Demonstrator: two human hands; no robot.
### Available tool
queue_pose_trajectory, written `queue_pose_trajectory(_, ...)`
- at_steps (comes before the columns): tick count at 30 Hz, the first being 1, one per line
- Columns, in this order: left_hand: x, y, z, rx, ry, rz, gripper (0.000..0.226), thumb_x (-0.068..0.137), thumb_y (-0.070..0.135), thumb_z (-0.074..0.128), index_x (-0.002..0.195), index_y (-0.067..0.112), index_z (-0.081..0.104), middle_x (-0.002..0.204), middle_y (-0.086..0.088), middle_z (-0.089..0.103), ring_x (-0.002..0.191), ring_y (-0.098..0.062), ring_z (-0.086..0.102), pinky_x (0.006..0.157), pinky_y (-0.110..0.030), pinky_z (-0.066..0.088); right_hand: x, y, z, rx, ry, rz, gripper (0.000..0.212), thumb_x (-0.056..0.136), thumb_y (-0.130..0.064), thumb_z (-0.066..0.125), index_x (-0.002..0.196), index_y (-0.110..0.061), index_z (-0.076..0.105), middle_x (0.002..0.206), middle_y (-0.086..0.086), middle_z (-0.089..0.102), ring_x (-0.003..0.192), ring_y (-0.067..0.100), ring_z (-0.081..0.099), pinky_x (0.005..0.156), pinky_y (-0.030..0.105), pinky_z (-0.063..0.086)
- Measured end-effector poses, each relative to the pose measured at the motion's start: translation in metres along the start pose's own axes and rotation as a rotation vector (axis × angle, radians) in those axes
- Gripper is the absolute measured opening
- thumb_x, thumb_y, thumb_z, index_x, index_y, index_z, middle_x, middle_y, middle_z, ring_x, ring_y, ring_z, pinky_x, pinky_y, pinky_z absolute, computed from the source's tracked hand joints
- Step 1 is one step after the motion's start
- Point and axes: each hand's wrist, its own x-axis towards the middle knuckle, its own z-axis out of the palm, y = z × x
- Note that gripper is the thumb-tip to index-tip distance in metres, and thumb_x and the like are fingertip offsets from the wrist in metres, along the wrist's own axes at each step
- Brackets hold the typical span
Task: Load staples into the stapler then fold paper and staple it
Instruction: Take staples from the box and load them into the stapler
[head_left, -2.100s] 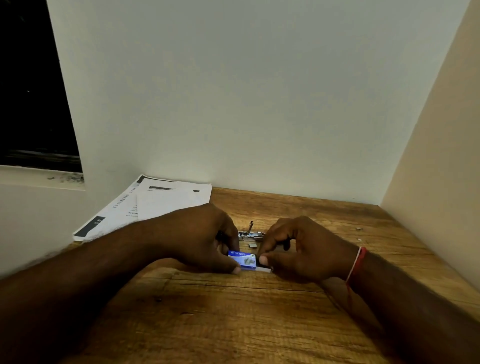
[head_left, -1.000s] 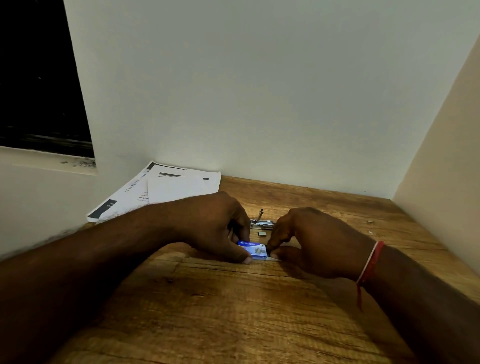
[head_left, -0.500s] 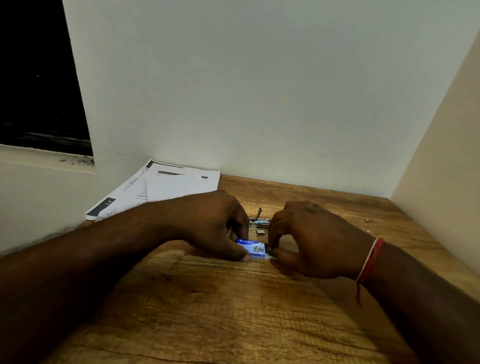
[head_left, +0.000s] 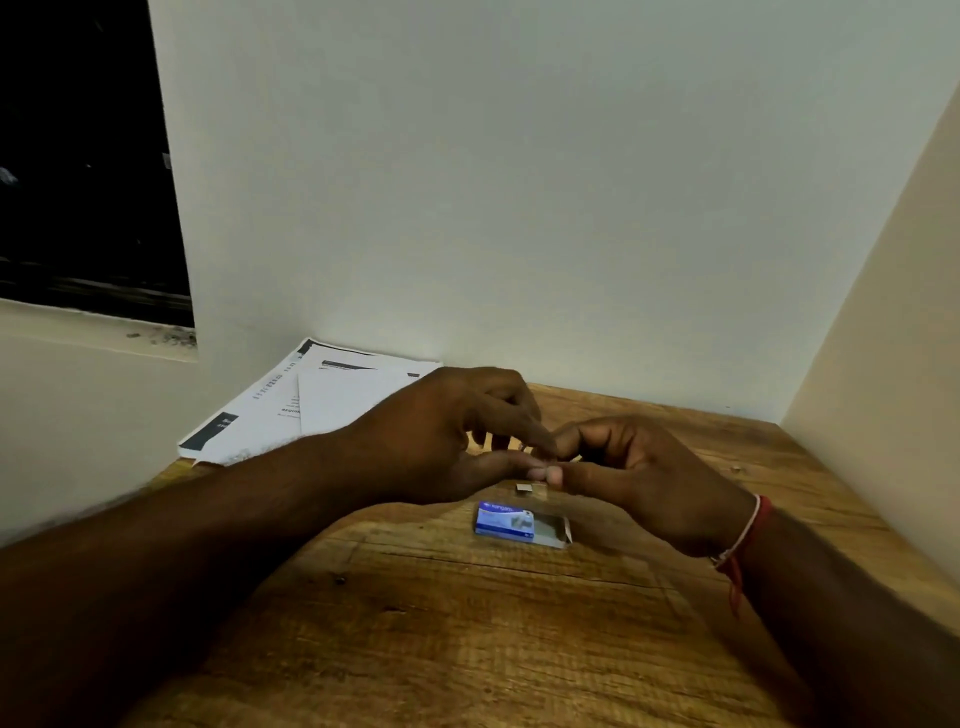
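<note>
A small blue staple box (head_left: 505, 519) lies on the wooden table (head_left: 467, 634), its inner tray slid out to the right. Just above and behind it, my left hand (head_left: 447, 431) and my right hand (head_left: 644, 473) meet fingertip to fingertip. Both pinch a small strip of staples, of which only a glint shows between the fingers. A short loose piece of staples (head_left: 522, 487) rests on the table under my fingertips. The stapler is hidden behind my hands. A stack of printed paper (head_left: 322, 400) lies at the back left of the table.
The table sits in a corner, with a white wall (head_left: 519, 208) behind and a side wall (head_left: 883, 389) close on the right. A dark window and its ledge (head_left: 93, 332) are at the left. A red thread band circles my right wrist.
Both hands have let go of the staple box and risen a little above it, fingertips pinched together. The box now lies free on the table with its tray pulled out.
</note>
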Motion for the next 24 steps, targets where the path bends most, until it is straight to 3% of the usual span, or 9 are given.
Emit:
queue_pose_trajectory(5, 0.0, -0.005, 0.001, -0.014, 0.047, 0.025, 0.016, 0.099, 0.019, 0.088, 0.114, 0.024, 0.087, 0.104, 0.008, 0.075, 0.091, -0.022, 0.074, 0.075, -0.047, 0.061, 0.003, 0.005, 0.003, 0.174, 0.071, 0.03, 0.017, 0.089, -0.024, 0.078, 0.101, -0.013, 0.085, 0.103, 0.009, 0.08, 0.093, 0.02, 0.069, 0.084, 0.041, 0.054)
queue_pose_trajectory(12, 0.0, -0.005, 0.007, -0.009, 0.198, 0.088, 0.011, 0.097, 0.014, 0.089, 0.108, 0.016, 0.088, 0.099, 0.003, 0.075, 0.089, -0.012, 0.07, 0.075, -0.04, 0.06, 0.008, 0.014, 0.003, 0.364, 0.112, 0.039, 0.027, 0.086, -0.017, 0.081, 0.108, -0.002, 0.081, 0.103, 0.014, 0.077, 0.09, 0.021, 0.068, 0.076, 0.038, 0.053)
queue_pose_trajectory(15, -0.001, -0.007, 0.011, -0.016, 0.235, 0.095, 0.011, 0.097, 0.013, 0.089, 0.107, 0.012, 0.087, 0.098, 0.0, 0.076, 0.088, -0.016, 0.071, 0.075, -0.041, 0.059, 0.009, 0.017, 0.003, 0.451, 0.095, 0.038, 0.033, 0.092, -0.016, 0.081, 0.116, 0.006, 0.077, 0.105, 0.016, 0.076, 0.092, 0.022, 0.068, 0.072, 0.034, 0.054)
queue_pose_trajectory(21, -0.001, -0.008, 0.017, -0.009, 0.254, 0.093, 0.01, 0.097, 0.012, 0.089, 0.106, 0.011, 0.086, 0.098, -0.001, 0.076, 0.089, -0.017, 0.072, 0.074, -0.043, 0.06, 0.009, 0.017, 0.005, 0.348, 0.156, 0.007, 0.029, 0.086, -0.02, 0.082, 0.108, -0.001, 0.082, 0.111, 0.03, 0.074, 0.091, 0.03, 0.062, 0.07, 0.037, 0.053)
queue_pose_trajectory(24, -0.002, -0.013, 0.017, 0.008, 0.238, 0.04, 0.018, 0.096, 0.018, 0.091, 0.113, 0.015, 0.085, 0.102, 0.002, 0.076, 0.091, -0.016, 0.072, 0.078, -0.042, 0.061, 0.009, 0.014, 0.005, 0.316, 0.223, 0.018, 0.027, 0.086, -0.021, 0.082, 0.107, -0.004, 0.083, 0.107, 0.021, 0.079, 0.088, 0.025, 0.067, 0.07, 0.037, 0.055)
